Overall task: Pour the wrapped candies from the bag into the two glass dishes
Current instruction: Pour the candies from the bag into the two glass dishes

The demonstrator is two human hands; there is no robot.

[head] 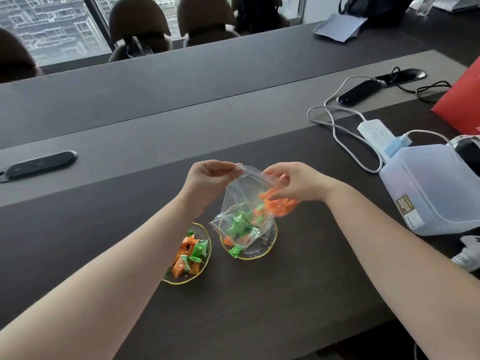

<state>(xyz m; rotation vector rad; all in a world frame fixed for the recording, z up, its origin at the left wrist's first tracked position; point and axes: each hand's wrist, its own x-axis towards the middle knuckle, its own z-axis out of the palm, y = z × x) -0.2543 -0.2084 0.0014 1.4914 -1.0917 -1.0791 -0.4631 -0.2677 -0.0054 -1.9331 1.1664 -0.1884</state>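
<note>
A clear plastic bag (242, 198) with orange and green wrapped candies hangs mouth-down over the right glass dish (270, 242). My left hand (207, 178) pinches the bag's upper corner. My right hand (293, 183) grips its other upper side, where orange candies bunch. The bag's lower end rests in the right dish, and a few candies (235, 252) lie there. The left glass dish (205, 233), gold-rimmed like the right one, holds a pile of orange and green candies (189, 255). My left forearm covers part of the left dish.
A translucent plastic jug (428, 190) stands right of my right hand. Behind it lie a white power strip (374, 131) with cables and a black device (359, 93). A red folder (462, 100) sits far right. A black pad (40, 165) lies far left.
</note>
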